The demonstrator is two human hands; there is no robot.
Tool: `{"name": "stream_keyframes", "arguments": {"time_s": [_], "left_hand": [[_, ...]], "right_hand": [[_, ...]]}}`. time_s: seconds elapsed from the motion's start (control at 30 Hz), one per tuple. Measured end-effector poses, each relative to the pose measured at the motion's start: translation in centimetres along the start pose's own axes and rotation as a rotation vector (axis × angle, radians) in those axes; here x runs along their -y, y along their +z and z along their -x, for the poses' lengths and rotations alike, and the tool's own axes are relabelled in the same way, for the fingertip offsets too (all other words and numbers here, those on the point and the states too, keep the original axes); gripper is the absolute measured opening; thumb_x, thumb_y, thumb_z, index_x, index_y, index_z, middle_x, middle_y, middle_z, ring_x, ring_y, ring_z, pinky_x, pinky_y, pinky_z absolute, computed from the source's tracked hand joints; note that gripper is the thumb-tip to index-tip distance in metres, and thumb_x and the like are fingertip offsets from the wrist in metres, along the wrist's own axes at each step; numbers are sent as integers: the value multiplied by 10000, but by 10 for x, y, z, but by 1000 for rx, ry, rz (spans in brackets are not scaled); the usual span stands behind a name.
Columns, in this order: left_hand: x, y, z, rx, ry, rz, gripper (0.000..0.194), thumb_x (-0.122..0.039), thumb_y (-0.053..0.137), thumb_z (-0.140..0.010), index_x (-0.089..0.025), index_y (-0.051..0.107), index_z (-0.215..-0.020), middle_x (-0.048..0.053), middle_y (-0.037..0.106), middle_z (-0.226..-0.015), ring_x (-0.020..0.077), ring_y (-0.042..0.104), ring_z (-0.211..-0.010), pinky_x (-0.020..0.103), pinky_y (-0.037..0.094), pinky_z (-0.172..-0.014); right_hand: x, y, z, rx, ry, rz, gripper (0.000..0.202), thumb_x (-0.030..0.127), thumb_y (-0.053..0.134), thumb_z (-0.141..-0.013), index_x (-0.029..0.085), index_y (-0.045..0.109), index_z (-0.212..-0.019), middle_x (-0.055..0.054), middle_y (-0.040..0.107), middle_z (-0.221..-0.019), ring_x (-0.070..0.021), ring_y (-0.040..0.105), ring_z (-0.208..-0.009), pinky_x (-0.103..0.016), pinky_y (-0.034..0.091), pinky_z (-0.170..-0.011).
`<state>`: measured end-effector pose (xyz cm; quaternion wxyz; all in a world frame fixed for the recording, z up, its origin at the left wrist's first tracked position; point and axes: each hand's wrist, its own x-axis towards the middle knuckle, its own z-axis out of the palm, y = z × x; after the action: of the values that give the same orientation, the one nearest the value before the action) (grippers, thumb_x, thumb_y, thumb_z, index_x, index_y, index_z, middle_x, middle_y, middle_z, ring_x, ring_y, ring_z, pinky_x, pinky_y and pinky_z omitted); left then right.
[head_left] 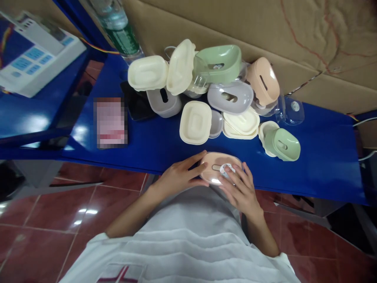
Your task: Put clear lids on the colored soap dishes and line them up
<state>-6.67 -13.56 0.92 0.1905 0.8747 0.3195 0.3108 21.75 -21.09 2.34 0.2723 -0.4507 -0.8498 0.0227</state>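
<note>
Nearest, a white shirt [191,243] with a red-marked pocket fills the bottom of the view, and both bare hands reach past it to the near edge of the blue bench [318,169]. Between them, just over that edge, is a peach container [209,165] under a clear cover bearing a round white sticker [226,169]. The left hand [184,173] pinches its left end, thumb at the near rim and fingers at the far side and top; the right hand [240,190] has its fingers slightly spread over the cover's right half, closing on that end and partly hiding the sticker. Beyond, a cream tray [195,122] overlaps a small grey piece [216,124], with stacked cream lids [243,121] beside it and, to the right, a small green container [282,145] against another cream piece [266,129]. Behind these are a slotted grey tray [229,96], a grey container [165,108] and a clear cover [294,110]. Farther back, a large green container [220,59] lies between tilted cream and peach pieces. A bottle with a green label [122,33] stands at back left, before brown cardboard [294,35].
</note>
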Motion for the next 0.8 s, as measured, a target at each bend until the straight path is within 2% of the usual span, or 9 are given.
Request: {"name": "stream_keyframes", "arguments": {"time_s": [0.17, 0.3, 0.47, 0.6, 0.7, 0.8], "left_hand": [[-4, -1, -3, 14, -48, 38, 575, -522, 735, -1010, -247, 569, -1487, 163, 601, -1615, 267, 676, -1419, 391, 642, -1104], [-3, -1, -5, 17, -105, 124, 549, -496, 789, -983, -281, 606, -1453, 140, 603, -1615, 268, 700, -1387, 417, 645, -1105], [-3, -2, -7, 15, -130, 147, 564, -511, 791, -978, -271, 618, -1458, 139, 599, -1620, 291, 658, -1441, 457, 630, -1127], [-5, -8, -6, 71, -92, 122, 631, -498, 723, -1035, -289, 514, -1592, 130, 548, -1670, 278, 634, -1467, 438, 614, -1149], [-5, -9, -5, 83, -106, 109, 667, -486, 678, -1066, -309, 430, -1659, 124, 542, -1676, 276, 629, -1472, 435, 615, -1147], [-6, -5, -4, 35, -103, 53, 592, -443, 647, -1090, -302, 464, -1635, 121, 604, -1621, 269, 675, -1419, 427, 632, -1121]], "right_hand": [[-7, 0, 4, 21, 50, -17, 771, 245, 781, -1004, 429, 442, -1671, -12, 505, -1710, -281, 496, -1586, -595, 352, -1369], [-14, -1, 1, 36, 110, -67, 830, 303, 788, -1001, 434, 373, -1708, -29, 481, -1729, -318, 516, -1570, -589, 432, -1324], [-14, -3, -8, 36, 175, -124, 858, 337, 791, -993, 438, 348, -1720, -34, 188, -1852, -393, 356, -1655, -642, 481, -1274], [-13, -10, 9, -3, 198, -87, 845, 324, 787, -993, 423, 365, -1718, -52, 253, -1833, -394, 401, -1632, -634, 485, -1272], [-18, -22, 41, -86, 301, 4, 777, 332, 778, -996, 422, 433, -1686, -51, 329, -1804, -376, 443, -1609, -640, 467, -1281], [-29, -39, 76, -211, 433, 124, 726, 364, 790, -980, 399, 507, -1647, -79, 413, -1759, -392, 492, -1573, -675, 475, -1255]]}}
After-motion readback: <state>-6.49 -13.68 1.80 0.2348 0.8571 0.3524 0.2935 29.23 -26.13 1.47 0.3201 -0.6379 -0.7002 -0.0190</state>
